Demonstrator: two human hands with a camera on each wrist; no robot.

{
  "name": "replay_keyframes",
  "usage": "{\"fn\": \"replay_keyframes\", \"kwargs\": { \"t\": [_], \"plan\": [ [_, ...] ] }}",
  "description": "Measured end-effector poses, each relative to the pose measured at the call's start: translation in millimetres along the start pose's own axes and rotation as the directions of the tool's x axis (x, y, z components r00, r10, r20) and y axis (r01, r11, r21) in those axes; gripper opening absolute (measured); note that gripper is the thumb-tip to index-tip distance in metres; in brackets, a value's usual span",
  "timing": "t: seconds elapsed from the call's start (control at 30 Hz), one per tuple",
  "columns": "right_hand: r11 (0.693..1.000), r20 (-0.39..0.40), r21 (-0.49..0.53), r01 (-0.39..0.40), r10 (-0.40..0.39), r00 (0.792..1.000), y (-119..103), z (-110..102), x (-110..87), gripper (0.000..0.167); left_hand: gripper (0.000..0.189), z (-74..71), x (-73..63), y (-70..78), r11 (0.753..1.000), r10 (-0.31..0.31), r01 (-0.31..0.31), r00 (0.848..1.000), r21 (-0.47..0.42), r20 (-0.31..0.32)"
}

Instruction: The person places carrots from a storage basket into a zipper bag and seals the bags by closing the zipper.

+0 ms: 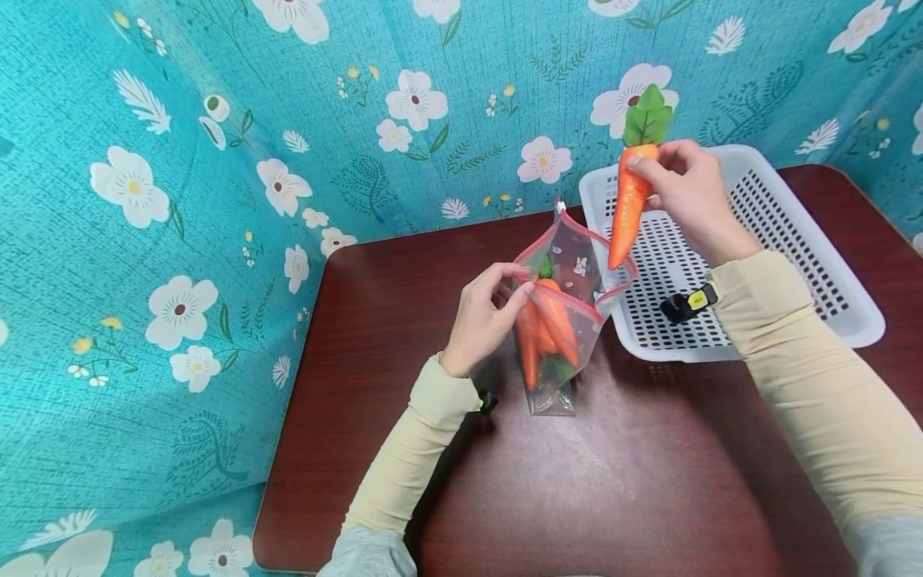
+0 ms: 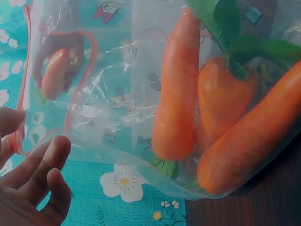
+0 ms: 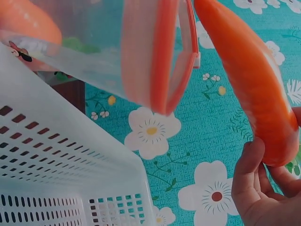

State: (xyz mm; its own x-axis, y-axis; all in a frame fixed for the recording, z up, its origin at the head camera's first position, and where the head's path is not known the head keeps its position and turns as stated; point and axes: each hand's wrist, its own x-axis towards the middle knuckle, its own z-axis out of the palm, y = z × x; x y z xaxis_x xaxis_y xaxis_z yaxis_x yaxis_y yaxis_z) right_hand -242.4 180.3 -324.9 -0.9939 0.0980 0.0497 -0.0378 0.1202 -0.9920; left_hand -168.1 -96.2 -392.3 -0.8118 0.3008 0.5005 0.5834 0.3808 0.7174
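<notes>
My right hand [image 1: 681,188] pinches an orange carrot [image 1: 630,204] with green leaves near its leafy end. The carrot hangs tip down, its point over the mouth of a clear zip bag [image 1: 587,320] with a red-edged opening. My left hand [image 1: 490,312] pinches the bag's red rim on the left side and keeps it spread wide. Inside the bag lie several carrots [image 2: 176,94], seen through the plastic in the left wrist view. The right wrist view shows the held carrot [image 3: 256,84] beside the bag's red zip edge [image 3: 164,61].
A white perforated plastic basket [image 1: 868,320] stands at the right, close beside the bag and under my right forearm. Everything stands on a dark red-brown table [image 1: 389,320]. A turquoise floral cloth [image 1: 433,176] hangs behind and to the left of the table.
</notes>
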Motion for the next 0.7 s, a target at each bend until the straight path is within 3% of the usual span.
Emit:
{"fn": "replay_keyframes", "kwargs": {
  "t": [0.7],
  "plan": [
    [0.998, 0.050, -0.049, 0.049, -0.047, 0.998, -10.5, 20.3, -12.0, 0.035, 0.023, -1.2, -0.8, 0.1, 1.000, -0.004, 0.004, 1.000, 0.010, -0.021]
  ]
}}
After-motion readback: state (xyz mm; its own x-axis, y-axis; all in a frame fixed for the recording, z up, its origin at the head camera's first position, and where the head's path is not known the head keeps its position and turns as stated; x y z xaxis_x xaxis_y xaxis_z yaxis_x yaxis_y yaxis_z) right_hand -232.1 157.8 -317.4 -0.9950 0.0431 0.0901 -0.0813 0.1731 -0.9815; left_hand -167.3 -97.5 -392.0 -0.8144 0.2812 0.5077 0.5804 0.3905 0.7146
